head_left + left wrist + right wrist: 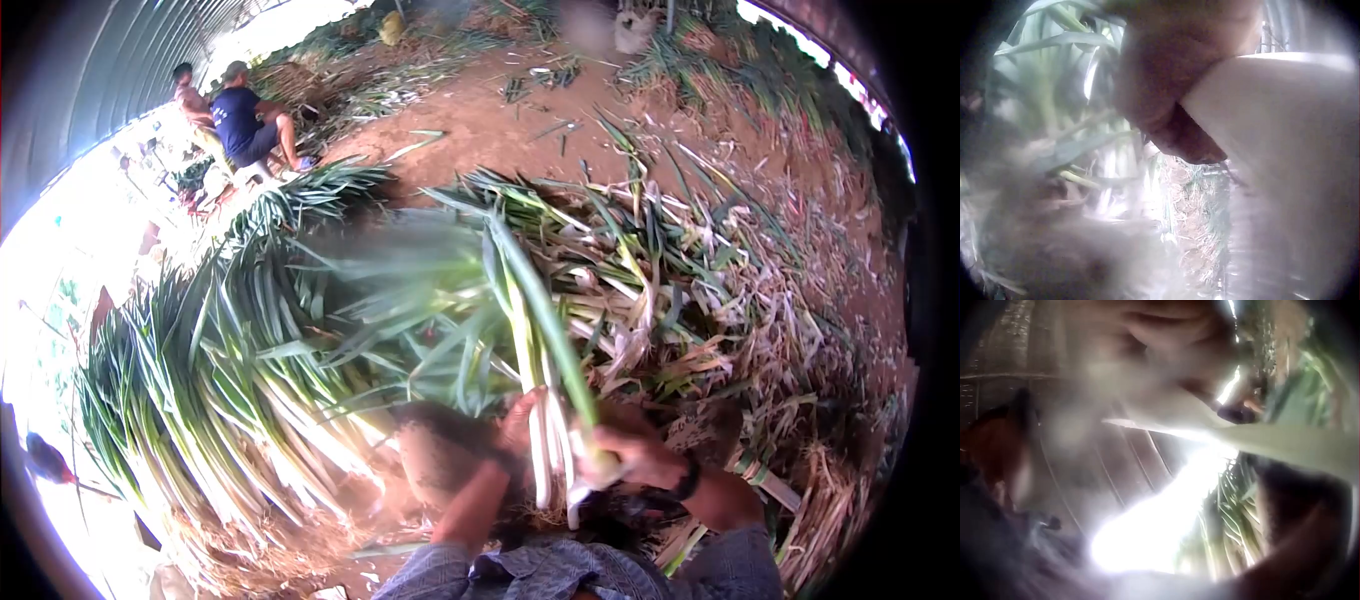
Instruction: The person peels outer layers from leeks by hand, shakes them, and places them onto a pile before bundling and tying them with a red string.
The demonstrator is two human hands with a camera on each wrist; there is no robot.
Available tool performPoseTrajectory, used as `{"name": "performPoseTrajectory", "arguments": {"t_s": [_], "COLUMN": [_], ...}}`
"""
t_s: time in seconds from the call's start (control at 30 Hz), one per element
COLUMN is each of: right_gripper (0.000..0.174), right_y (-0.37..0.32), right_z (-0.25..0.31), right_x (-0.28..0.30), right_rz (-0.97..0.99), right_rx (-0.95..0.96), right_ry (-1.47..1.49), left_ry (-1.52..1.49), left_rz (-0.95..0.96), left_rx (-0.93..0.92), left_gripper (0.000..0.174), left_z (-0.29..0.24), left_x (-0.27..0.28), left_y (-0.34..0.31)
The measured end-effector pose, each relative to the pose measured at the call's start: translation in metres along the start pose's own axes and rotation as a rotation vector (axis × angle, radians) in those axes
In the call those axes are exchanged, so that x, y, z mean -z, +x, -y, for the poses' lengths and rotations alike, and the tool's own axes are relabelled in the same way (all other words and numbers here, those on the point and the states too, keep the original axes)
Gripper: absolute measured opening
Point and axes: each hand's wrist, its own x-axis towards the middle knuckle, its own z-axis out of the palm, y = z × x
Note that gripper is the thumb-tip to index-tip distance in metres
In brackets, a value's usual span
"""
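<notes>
In the head view, my left hand (515, 428) grips a few long green onions (541, 440) by their white stems, with the leafy tops fanned up and to the left, blurred. Across them slants one green onion stalk (548, 325); my right hand (642, 452) pinches it at its pale lower end. The left wrist view has the curled fingers (1194, 140) of that hand beside a broad pale surface, out of focus. A pale strip of onion (1285, 442) runs from under the right hand's fingers (1172, 331) in the right wrist view.
Rows of green onions (240, 420) lie to the left, roots toward me. A heap of peeled leaves and husks (690, 290) spreads on the right. Bare soil (450, 145) stretches ahead, and two people (240, 115) sit at the far left near the curved tunnel wall (120, 70).
</notes>
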Motion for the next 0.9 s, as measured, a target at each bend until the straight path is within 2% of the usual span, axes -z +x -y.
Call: {"name": "performPoseTrajectory", "arguments": {"t_s": [0.03,0.07,0.1,0.13,0.17,0.2,0.23,0.27,0.3,0.33,0.37,0.4,0.43,0.47,0.53,0.57,0.6,0.63,0.67,0.77,0.8,0.83,0.87,0.9], "right_gripper": [0.037,0.037,0.039,0.039,0.031,0.029,0.033,0.038,0.048,0.057,0.064,0.072,0.072,0.072,0.039,0.045,0.048,0.049,0.061,0.052,0.055,0.051,0.048,0.044], "right_y": [-0.005,-0.025,-0.051,-0.071,-0.089,-0.106,-0.143,-0.164,-0.191,-0.217,-0.222,-0.227,-0.192,-0.154,-0.091,-0.065,-0.038,-0.009,0.018,0.077,0.103,0.111,0.119,0.118], "right_z": [0.006,0.029,0.063,0.078,0.108,0.138,0.161,0.18,0.185,0.17,0.159,0.149,0.127,0.107,0.065,0.039,0.019,-0.011,-0.024,-0.043,-0.069,-0.085,-0.101,-0.104], "right_x": [0.013,0.01,-0.007,0.017,0.026,0.035,0.105,0.143,0.172,0.208,0.219,0.228,0.191,0.15,0.118,0.108,0.104,0.128,0.116,0.074,0.092,0.085,0.077,0.065], "right_rz": [0.065,0.009,-0.204,-0.233,-0.519,-0.877,-1.103,-1.284,-1.443,-1.37,-1.35,-1.331,-1.235,-1.13,-0.826,-0.77,-0.609,-0.56,-0.621,-0.508,-0.452,-0.462,-0.47,-0.565], "right_rx": [0.253,0.174,0.222,0.335,0.515,0.599,0.714,0.752,0.738,0.787,0.676,0.564,0.391,0.222,0.0,-0.078,-0.082,-0.196,-0.158,-0.125,-0.069,0.009,0.086,0.032], "right_ry": [-0.126,0.035,-0.045,0.154,-0.113,-0.402,-0.556,-0.977,-1.423,-1.348,-1.316,-1.288,-1.311,-1.336,-0.974,-0.707,-0.638,-0.605,-0.628,-0.154,-0.185,-0.192,-0.201,-0.327], "left_ry": [0.108,0.153,0.176,0.197,0.214,0.296,0.379,0.366,0.344,0.321,0.17,0.158,0.13,0.109,0.159,0.226,0.291,0.478,0.664,0.675,0.721,0.768,1.12,1.474], "left_rz": [-0.065,-0.033,-0.047,-0.061,-0.077,-0.087,-0.095,-0.152,-0.161,-0.17,-0.068,-0.093,0.027,0.048,0.063,0.054,0.042,0.079,0.11,0.175,0.194,0.207,0.232,0.254], "left_rx": [-0.125,-0.135,-0.186,-0.231,-0.272,-0.252,-0.231,-0.274,-0.228,-0.183,-0.175,-0.185,-0.141,-0.153,-0.171,-0.17,-0.175,-0.244,-0.318,-0.162,-0.118,-0.067,-0.21,-0.353], "left_gripper": [0.044,0.044,0.045,0.045,0.046,0.044,0.042,0.04,0.043,0.047,0.049,0.053,0.056,0.057,0.058,0.058,0.058,0.058,0.058,0.059,0.059,0.059,0.052,0.046], "left_z": [0.001,-0.003,-0.005,-0.004,0.001,0.002,0.003,0.016,0.016,0.016,0.014,0.015,0.004,0.004,-0.003,-0.01,-0.017,-0.026,-0.037,-0.076,-0.088,-0.097,-0.096,-0.091], "left_x": [-0.004,-0.015,-0.018,-0.019,-0.019,-0.004,0.01,0.034,0.048,0.06,0.045,0.05,0.026,0.01,-0.005,-0.011,-0.013,-0.002,0.02,-0.019,-0.013,-0.007,0.002,0.016], "left_y": [-0.002,-0.008,-0.01,-0.012,-0.014,-0.006,0.003,0.019,0.029,0.038,0.035,0.049,0.043,0.032,0.029,0.03,0.029,0.032,0.04,-0.011,-0.017,-0.025,-0.04,-0.06]}}
